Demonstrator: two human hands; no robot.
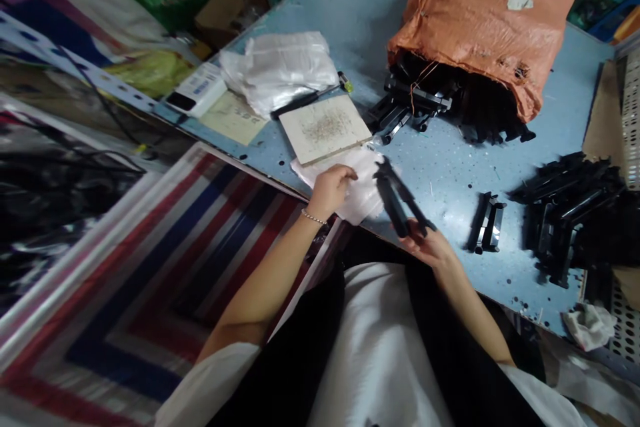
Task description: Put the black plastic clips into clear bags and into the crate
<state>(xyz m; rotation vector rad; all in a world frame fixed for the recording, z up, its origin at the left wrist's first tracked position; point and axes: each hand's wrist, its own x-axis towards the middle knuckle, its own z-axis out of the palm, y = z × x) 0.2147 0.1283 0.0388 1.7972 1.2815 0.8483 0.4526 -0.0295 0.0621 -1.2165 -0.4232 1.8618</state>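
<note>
In the head view, my right hand [428,245] grips two long black plastic parts [395,199] by their near ends. They angle apart slightly and point away from me above the table edge. My left hand [331,192], with a beaded bracelet on its wrist, rests at a crumpled white cloth or thin plastic sheet [365,188]. Its fingers are curled together, and I cannot make out what is between them. Just beyond the sheet lies a pale square board [325,125] with brown specks on it.
An orange woven sack [487,20] spills black parts [420,103] at the back. More black parts [575,207] are heaped at right, beside a small pair [486,222]. Clear plastic bags [293,67] and a white box [197,90] sit at back left. A striped sheet [165,280] lies below.
</note>
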